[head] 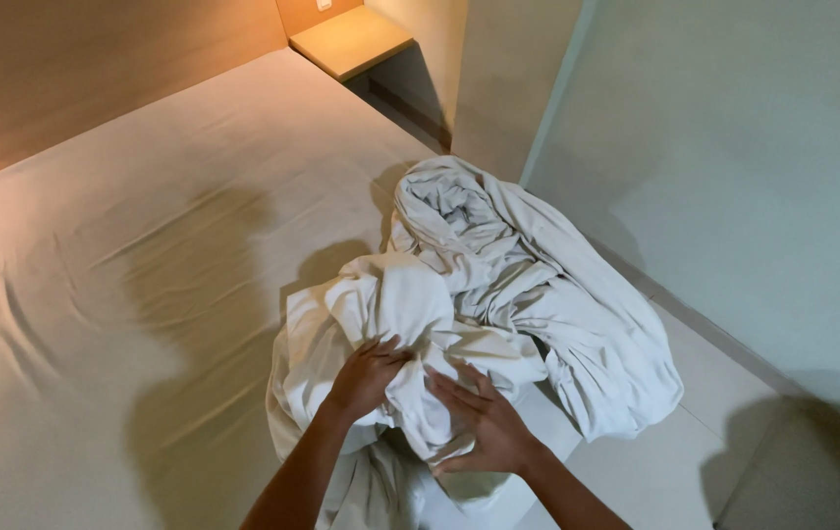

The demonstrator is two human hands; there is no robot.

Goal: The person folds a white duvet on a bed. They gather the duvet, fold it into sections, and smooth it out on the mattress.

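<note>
1. A big bed (125,255) fills the left side. It has one flat, tan sheet with a few wrinkles.
2. One crumpled white sheet (498,294) sits in a heap on the bed's near corner. Part of it hangs over the edge toward the floor (675,471).
3. A pale wall (734,177) stands close on the right, so the space beside the bed is narrow.
4. One small wooden shelf (351,39) sits at the far end, by the wooden headboard (66,69).
5. Two hands are on the heap. The left hand (366,373) pinches a fold with bent fingers.
6. The right hand (484,422) lies on the cloth with fingers out flat, pressing, not gripping.
</note>
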